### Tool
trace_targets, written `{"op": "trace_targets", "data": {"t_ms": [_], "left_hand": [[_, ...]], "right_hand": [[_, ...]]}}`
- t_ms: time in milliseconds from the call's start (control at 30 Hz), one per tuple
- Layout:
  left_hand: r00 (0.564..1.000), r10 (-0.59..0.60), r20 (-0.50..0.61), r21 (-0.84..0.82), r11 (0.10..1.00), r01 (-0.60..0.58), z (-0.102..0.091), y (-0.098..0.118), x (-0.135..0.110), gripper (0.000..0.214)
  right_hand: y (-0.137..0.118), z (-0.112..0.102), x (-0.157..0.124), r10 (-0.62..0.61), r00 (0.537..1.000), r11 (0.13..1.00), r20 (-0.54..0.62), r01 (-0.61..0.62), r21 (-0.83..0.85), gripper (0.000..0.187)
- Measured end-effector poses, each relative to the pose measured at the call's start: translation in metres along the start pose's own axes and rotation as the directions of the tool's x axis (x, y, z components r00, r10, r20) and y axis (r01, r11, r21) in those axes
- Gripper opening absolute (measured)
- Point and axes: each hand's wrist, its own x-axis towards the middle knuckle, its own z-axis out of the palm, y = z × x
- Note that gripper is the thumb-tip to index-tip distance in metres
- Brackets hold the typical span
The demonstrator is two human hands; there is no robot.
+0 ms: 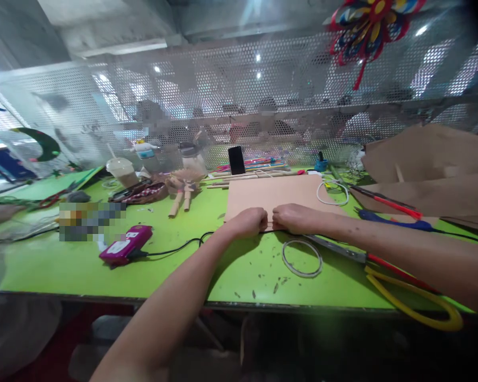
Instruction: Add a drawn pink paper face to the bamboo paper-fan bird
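Note:
A flat tan sheet of paper or card (276,193) lies on the green table. At its near edge my left hand (251,220) is closed, the fingers curled and pinching that edge. My right hand (292,217) grips the same edge just to the right, knuckles facing the left hand with a small gap between them. A narrow fold or strip shows between the two hands. The fingertips are partly hidden. Just in front of my right hand lies a whitish ring (302,259), and a black cable passes by both wrists.
A magenta box (126,245) with a black cable sits left. A yellow-handled tool (417,303) juts over the table's front edge at right, near blue-handled pliers (396,220). Behind stand a phone (236,161), thin sticks (250,175), a cup (121,171) and large brown paper (433,164).

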Motion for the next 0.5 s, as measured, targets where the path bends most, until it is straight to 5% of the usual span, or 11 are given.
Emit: {"op": "trace_targets", "data": {"t_ms": [267, 500], "left_hand": [[0.993, 0.05, 0.106, 0.109, 0.992, -0.062, -0.005, 0.002, 0.003, 0.032], [0.995, 0.053, 0.09, 0.157, 0.985, -0.066, -0.014, 0.021, 0.004, 0.03]], "right_hand": [[-0.006, -0.006, -0.004, 0.062, 0.998, 0.996, 0.027, -0.063, 0.066, 0.032], [-0.022, -0.02, -0.013, 0.11, 0.99, 0.979, -0.09, -0.092, 0.184, 0.032]]}}
